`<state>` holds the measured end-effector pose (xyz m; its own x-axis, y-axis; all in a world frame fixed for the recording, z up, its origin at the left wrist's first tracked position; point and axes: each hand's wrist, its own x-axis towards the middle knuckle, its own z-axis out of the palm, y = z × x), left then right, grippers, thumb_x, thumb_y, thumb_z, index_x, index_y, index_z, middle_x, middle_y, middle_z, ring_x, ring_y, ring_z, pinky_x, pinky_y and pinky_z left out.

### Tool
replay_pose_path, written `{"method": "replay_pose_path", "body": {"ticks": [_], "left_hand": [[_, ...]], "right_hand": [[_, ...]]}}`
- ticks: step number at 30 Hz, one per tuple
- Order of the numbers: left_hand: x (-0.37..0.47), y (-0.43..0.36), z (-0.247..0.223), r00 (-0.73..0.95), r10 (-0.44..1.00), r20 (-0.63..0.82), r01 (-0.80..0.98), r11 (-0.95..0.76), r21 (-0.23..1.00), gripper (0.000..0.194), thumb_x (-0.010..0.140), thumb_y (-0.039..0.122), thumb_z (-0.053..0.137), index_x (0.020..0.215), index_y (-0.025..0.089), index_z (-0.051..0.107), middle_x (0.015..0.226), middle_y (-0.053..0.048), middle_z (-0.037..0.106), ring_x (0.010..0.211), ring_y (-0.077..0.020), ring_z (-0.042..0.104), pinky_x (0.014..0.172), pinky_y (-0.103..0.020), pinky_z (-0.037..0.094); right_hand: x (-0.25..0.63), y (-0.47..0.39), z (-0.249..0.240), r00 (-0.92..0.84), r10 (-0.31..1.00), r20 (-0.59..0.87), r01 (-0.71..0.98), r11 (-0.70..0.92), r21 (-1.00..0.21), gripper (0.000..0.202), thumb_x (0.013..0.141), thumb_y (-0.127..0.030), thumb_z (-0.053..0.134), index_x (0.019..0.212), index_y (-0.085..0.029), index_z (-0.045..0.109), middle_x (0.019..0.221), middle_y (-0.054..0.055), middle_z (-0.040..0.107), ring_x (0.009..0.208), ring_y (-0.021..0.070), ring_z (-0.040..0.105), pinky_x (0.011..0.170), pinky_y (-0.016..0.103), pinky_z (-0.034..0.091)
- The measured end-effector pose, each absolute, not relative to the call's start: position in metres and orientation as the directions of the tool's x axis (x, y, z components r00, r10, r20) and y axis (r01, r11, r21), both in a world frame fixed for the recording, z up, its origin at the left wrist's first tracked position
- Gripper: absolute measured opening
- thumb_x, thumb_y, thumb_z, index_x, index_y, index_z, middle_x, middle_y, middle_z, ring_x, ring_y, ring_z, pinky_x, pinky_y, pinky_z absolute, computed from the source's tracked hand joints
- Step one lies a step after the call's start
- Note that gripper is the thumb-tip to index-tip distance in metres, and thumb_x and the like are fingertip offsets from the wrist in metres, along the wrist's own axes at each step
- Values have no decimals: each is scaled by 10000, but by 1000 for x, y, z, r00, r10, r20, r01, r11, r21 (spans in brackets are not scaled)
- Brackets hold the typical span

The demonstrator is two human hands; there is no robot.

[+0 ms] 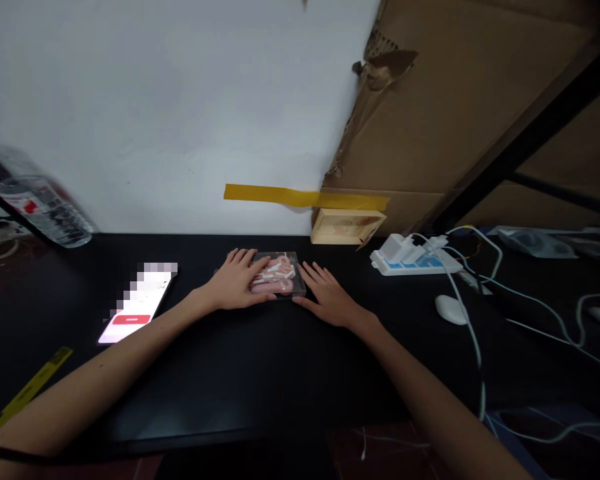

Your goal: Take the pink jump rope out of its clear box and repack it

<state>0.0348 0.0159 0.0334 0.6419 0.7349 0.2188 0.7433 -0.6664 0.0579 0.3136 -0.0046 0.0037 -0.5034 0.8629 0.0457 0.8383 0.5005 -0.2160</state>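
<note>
On the black desk lies a clear plastic box (283,267) with small pink and white pieces inside; their kind is too small to make out. My left hand (237,281) rests at its left side, fingers stretched and apart, with the thumb and a finger reaching over the box and covering part of it. At the right edge of the box, my right hand (327,293) lies flat with fingers extended, its fingertips touching or very near the box wall. Neither hand is wrapped round anything.
A lit phone (140,303) lies left of my left forearm. A water bottle (43,203) stands far left. A small wooden frame (347,227) leans at the wall. To the right are a power strip (410,265) with cables and a white mouse (451,310).
</note>
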Motion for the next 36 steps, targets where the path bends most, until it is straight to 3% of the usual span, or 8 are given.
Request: {"method": "replay_pose_path", "body": {"ticks": [10,14,18,23,26,28,31,36], "left_hand": [[39,11,38,583,782,219,787,-611,87,778,910,735,387,1466,195,451,1415,-166,497,1319,-370,441,1107,-528,301],[42,3,53,475,873,113,869,-485,95,625,976,606,311,1443,231,490,1334,-157,574,1153,-373,587,951,-527,436],[42,-3,71,407,912,37,886,-405,225,569,986,571,281,1318,241,604,1071,-117,703,922,-309,686,759,-421,508],[41,1,68,417,904,97,812,-418,406,620,1031,505,163,1028,211,708,876,-77,737,790,-251,702,696,-377,523],[39,7,50,389,903,181,828,-429,360,490,1024,372,229,1276,176,600,1046,-105,739,902,-268,711,789,-418,542],[39,11,35,387,903,187,863,-426,271,462,999,301,283,1341,130,543,1218,-155,685,1074,-303,670,901,-473,518],[40,11,16,405,899,167,884,-432,181,526,985,322,343,1442,83,445,1462,-183,510,1359,-346,463,1085,-515,394],[43,6,-2,431,889,157,883,-451,131,568,997,295,302,1537,120,316,1575,-178,358,1477,-349,271,1159,-579,248]], "right_hand": [[317,-1,4,-494,864,101,833,503,-229,898,938,-742,284,1564,-98,286,1604,186,327,1498,348,259,1210,528,251],[323,6,-1,-374,900,225,864,426,-268,828,971,-656,322,1542,-57,303,1537,230,427,1427,364,402,1165,536,340],[328,10,-3,-304,901,308,866,396,-306,718,976,-579,381,1504,-93,383,1441,215,543,1349,364,495,1117,551,402],[331,13,0,-426,869,251,760,495,-421,573,1002,-519,343,1465,-206,472,1473,123,534,1409,297,434,1170,527,349],[335,16,1,-455,869,195,733,489,-473,563,1018,-506,299,1501,-246,428,1523,93,488,1448,279,384,1183,541,319],[338,17,0,-462,874,152,763,479,-433,603,1013,-543,307,1521,-232,401,1559,107,437,1481,296,319,1195,557,280],[342,17,-1,-485,870,82,819,485,-306,668,1004,-596,303,1541,-204,370,1616,132,326,1517,333,204,1208,575,217],[346,14,2,-524,852,7,828,511,-230,729,1004,-624,262,1583,-179,256,1654,144,193,1529,328,126,1222,549,184]]}}
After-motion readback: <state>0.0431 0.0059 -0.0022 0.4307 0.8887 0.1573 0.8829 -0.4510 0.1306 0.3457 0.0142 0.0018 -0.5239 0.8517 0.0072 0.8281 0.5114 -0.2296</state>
